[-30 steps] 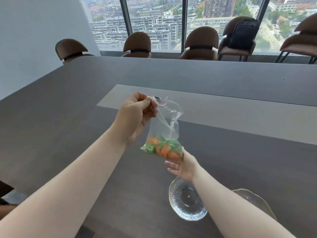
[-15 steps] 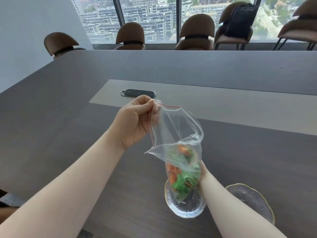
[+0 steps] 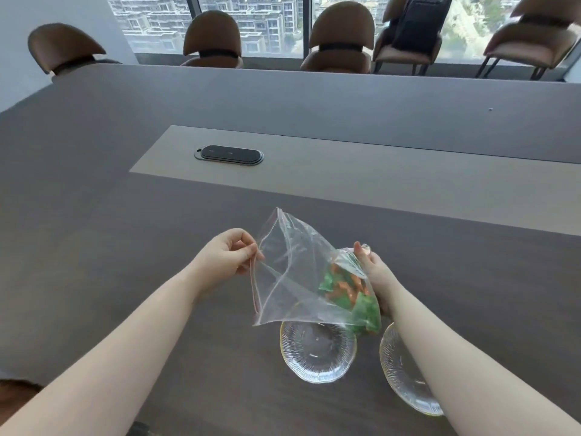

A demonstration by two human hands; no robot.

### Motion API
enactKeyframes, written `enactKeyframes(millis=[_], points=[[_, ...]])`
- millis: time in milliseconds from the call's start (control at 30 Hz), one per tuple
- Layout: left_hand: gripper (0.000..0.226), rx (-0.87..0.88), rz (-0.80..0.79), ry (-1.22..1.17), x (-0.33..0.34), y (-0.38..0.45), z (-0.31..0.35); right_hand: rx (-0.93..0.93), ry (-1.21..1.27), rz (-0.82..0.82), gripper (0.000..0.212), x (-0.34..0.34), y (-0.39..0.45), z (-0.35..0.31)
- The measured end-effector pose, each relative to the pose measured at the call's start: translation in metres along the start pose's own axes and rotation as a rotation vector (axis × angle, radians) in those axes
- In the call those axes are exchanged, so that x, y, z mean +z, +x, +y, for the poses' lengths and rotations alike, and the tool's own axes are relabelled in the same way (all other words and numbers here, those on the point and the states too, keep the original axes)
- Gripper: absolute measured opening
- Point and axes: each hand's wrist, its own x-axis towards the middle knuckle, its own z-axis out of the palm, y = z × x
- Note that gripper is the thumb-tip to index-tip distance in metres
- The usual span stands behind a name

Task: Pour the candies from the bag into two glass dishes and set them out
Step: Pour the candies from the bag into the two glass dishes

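Note:
A clear zip bag (image 3: 292, 278) hangs in the air on its side, its red-lined mouth to the left. My left hand (image 3: 228, 258) pinches the mouth edge. My right hand (image 3: 374, 272) grips the bag's bottom end, where the orange and green candies (image 3: 349, 294) are bunched. Below the bag, two ribbed glass dishes stand on the table. The left dish (image 3: 317, 354) has nothing in it. My right forearm partly covers the right dish (image 3: 405, 376).
The dark table (image 3: 125, 247) has a lighter centre strip with a black oval socket cover (image 3: 229, 155). Brown chairs (image 3: 213, 39) line the far edge before the windows. A black bag (image 3: 419, 22) rests on one chair.
The bag has swung from hanging upright to lying sideways. My right hand now lifts its candy end up to the right. My left hand has dropped lower with the mouth.

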Motion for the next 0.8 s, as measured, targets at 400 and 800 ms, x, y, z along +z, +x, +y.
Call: enactKeyframes(millis=[400,800], points=[[0.016,-0.268,0.07,0.372,0.077,0.009,-0.102,-0.307,-0.382,0.245,0.033,-0.011,-0.039,-0.009],[0.056,-0.246,-0.188,-0.034,0.105,0.0,-0.092,-0.483,-0.505,0.126,0.026,0.0,-0.052,-0.022]])
